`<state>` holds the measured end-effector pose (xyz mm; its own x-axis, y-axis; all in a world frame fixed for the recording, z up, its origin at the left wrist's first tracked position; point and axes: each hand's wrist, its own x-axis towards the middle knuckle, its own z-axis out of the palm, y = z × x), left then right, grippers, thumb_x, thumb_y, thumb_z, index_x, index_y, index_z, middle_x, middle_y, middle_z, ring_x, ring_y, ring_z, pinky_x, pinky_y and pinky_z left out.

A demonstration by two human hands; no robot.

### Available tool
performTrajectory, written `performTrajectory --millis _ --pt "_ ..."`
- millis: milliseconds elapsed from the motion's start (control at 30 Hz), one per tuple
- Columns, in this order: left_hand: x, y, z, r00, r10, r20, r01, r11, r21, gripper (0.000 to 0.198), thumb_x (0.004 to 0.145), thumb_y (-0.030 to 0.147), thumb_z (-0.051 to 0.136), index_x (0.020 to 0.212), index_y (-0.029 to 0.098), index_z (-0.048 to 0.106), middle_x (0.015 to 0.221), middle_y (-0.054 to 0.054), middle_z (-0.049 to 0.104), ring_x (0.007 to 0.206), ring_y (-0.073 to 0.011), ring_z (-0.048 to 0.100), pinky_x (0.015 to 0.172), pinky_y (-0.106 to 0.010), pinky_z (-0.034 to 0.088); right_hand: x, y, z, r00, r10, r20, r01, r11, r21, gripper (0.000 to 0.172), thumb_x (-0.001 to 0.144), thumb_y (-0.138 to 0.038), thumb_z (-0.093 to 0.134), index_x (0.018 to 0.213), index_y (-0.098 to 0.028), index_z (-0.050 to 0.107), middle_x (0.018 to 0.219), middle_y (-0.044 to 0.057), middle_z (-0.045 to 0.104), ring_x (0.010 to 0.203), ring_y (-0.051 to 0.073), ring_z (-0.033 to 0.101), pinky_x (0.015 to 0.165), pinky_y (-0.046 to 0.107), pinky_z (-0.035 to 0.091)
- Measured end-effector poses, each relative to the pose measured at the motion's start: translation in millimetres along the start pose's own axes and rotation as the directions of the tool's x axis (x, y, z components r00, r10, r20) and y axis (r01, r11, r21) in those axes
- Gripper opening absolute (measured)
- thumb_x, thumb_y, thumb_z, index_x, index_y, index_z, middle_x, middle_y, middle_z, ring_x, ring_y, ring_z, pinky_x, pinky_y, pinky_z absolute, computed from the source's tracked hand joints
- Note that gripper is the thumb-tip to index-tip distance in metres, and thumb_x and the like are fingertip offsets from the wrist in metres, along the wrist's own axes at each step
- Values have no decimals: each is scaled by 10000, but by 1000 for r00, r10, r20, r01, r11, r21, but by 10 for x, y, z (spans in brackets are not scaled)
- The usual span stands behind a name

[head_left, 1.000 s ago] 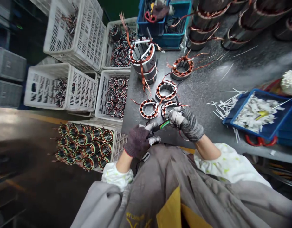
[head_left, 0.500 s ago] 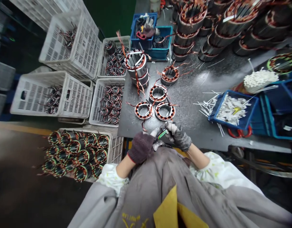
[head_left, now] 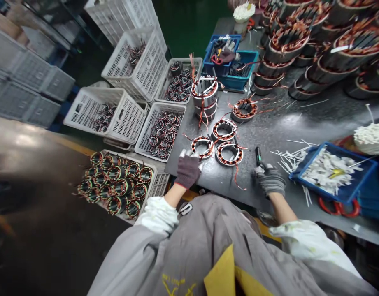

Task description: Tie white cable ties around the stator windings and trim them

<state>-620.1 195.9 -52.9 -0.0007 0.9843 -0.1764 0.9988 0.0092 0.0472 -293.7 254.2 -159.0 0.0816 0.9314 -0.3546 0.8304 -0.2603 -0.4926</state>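
My left hand [head_left: 188, 169], in a dark knitted glove with pale fingertips, is at the table's front edge. Its fingers are apart, at the near side of a small copper-wound stator ring [head_left: 194, 144]; whether they touch it I cannot tell. Farther right, my right hand [head_left: 270, 180], in a grey striped glove, has its fingers curled at the lower end of a black marker [head_left: 258, 154] with a green band. Close by are a second stator ring [head_left: 219, 159], with an orange lead trailing toward me, and a third stator ring [head_left: 214, 133] behind it.
Another stator [head_left: 250, 116] and a stator stack [head_left: 204, 107] stand farther back on the dark table [head_left: 263, 123]. Tall stacks of larger stators [head_left: 277, 55] fill the back right. A blue tray [head_left: 366, 174] holds white pieces beside red-handled scissors [head_left: 355, 208]. White crates [head_left: 140, 144] of stators stand left.
My hands have come apart. The left has moved to the left stator ring, the right has carried the marker rightward over the table. The view has shifted, putting the scene farther right.
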Motion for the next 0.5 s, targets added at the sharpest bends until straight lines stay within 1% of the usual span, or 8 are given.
performTrajectory --millis 67,133,200,233,300,333,400,500 --pt "337 98 70 994 20 108 -22 1000 17 596 973 414 558 1447 53 532 1337 -223 666 1394 -344 505 1244 -538 263 2 -118 14 994 -55 -93 52 998 -36 517 876 -415 481 1261 -155 708 1240 191 686 1067 331 652 950 474 519" --pt "617 179 172 972 9 233 -7 1000 -8 542 963 371 562 1388 36 575 1276 -236 691 1311 -350 568 1199 -529 304 -38 -291 41 962 -183 -200 185 983 -9 472 913 -384 465 1264 -170 697 1316 169 667 1186 322 623 1046 475 489" --pt "747 227 279 952 -21 306 33 999 -33 453 960 331 554 1311 53 626 1218 -225 716 1204 -337 632 1135 -506 361 -87 -459 84 907 -345 -240 361 932 26 427 938 -360 468 1248 -176 695 1297 158 687 1209 315 626 1078 489 478" --pt "742 246 325 947 -40 318 55 998 -38 432 960 337 556 1284 63 640 1202 -219 723 1166 -333 649 1109 -498 379 -109 -527 108 877 -416 -239 437 898 42 406 947 -354 474 1237 -178 697 1274 156 702 1195 316 637 1081 499 476" --pt "604 299 394 943 -76 325 94 995 -41 473 957 418 575 1277 77 644 1199 -216 723 1141 -343 656 1082 -496 395 -143 -619 155 827 -522 -207 542 838 54 377 962 -354 492 1225 -185 701 1237 157 725 1153 319 659 1074 505 475" --pt "487 337 419 939 -93 331 114 993 -44 515 952 470 581 1284 80 641 1204 -218 721 1139 -352 656 1077 -503 398 -154 -645 176 814 -548 -192 566 823 52 368 969 -355 495 1220 -186 703 1224 160 732 1135 321 666 1065 503 477" --pt "215 423 459 930 -122 346 148 988 -49 569 953 534 568 1291 83 640 1208 -221 720 1136 -364 658 1076 -519 402 -166 -676 209 806 -565 -176 579 814 40 370 984 -357 481 1214 -174 705 1201 167 742 1109 321 676 1040 491 487" --pt "-101 463 500 919 -156 362 189 980 -59 555 974 535 537 1297 97 647 1211 -217 721 1173 -370 650 1120 -551 375 -157 -730 243 818 -557 -144 564 826 10 407 983 -370 462 1222 -141 698 1186 177 745 1075 320 682 991 474 509"
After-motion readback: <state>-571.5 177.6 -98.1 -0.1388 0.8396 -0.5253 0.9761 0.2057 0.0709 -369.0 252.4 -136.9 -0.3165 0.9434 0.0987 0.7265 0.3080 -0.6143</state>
